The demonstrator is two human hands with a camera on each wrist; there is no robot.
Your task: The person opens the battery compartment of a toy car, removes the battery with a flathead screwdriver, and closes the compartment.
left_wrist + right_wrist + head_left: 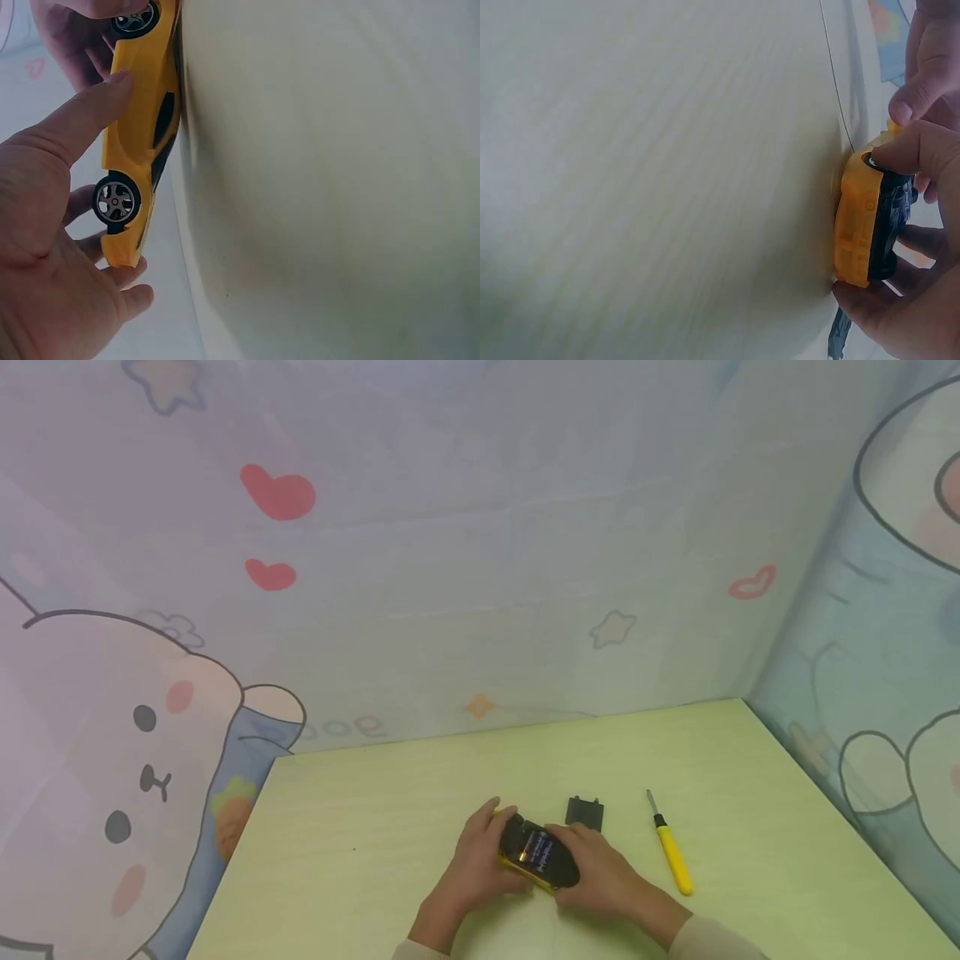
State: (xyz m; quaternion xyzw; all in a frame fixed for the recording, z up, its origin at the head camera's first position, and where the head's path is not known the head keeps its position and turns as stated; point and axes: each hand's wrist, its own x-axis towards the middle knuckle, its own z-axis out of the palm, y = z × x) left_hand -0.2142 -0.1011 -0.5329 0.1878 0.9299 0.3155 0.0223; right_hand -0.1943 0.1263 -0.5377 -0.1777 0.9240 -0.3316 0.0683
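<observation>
A yellow toy car [542, 857] is held upside down, low over or on the table, its black underside facing up. My left hand [480, 857] grips one end; in the left wrist view its thumb presses the car's yellow side [142, 112] between the wheels, with the fingers on the far side. At the other end my right hand [600, 872] holds the car, thumb near a wheel and fingers around the yellow bumper [855, 240]. Just beyond the right hand lies a small black cover [585, 812] with two tabs, partly hidden by that hand.
A screwdriver [675, 856] with a yellow handle lies right of the right hand, its tip pointing away. The pale yellow-green table [337, 827] ends at a cartoon-printed cloth [450, 568] behind and at both sides.
</observation>
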